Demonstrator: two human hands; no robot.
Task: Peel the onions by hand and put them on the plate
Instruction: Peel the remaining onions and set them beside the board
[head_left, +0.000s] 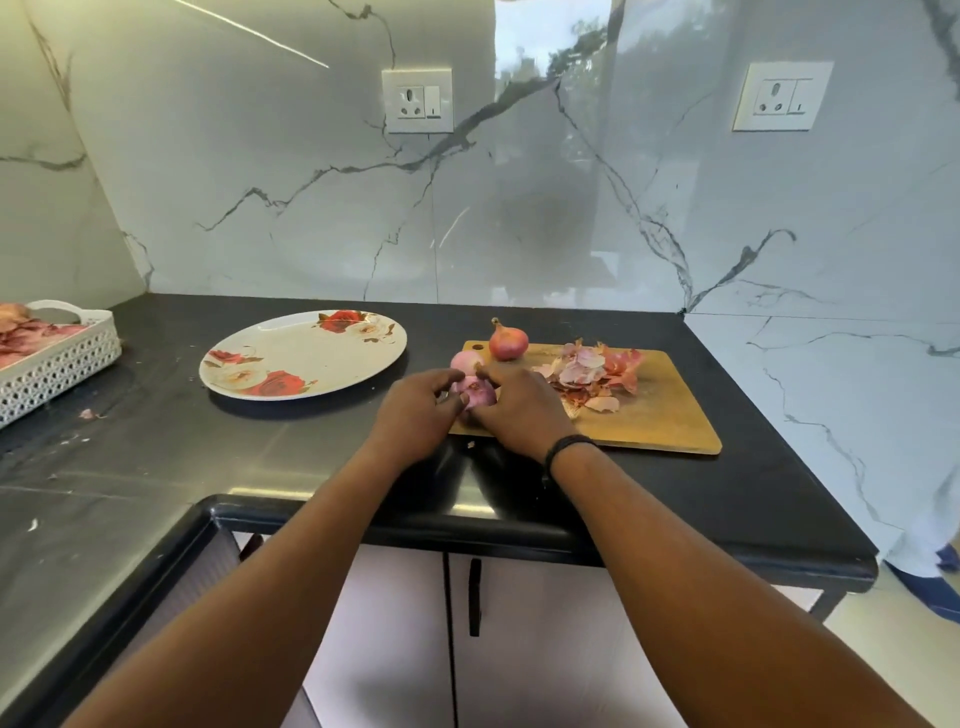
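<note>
A purple peeled-looking onion (475, 393) sits at the left end of the wooden cutting board (660, 415), held between both hands. My left hand (415, 415) grips it from the left and my right hand (519, 408) grips it from the right. Behind them lie a pale pink onion (466, 361) and an unpeeled red onion (508, 341). A heap of onion skins (592, 374) lies on the board to the right. The white plate with red roses (304, 353) rests on the counter to the left, with nothing on it.
A white lattice tray (57, 358) with onion skins stands at the far left of the black counter (208, 452). Small skin scraps (87, 414) dot the counter near it. Marble walls close in the back and right. The counter's front edge runs just under my forearms.
</note>
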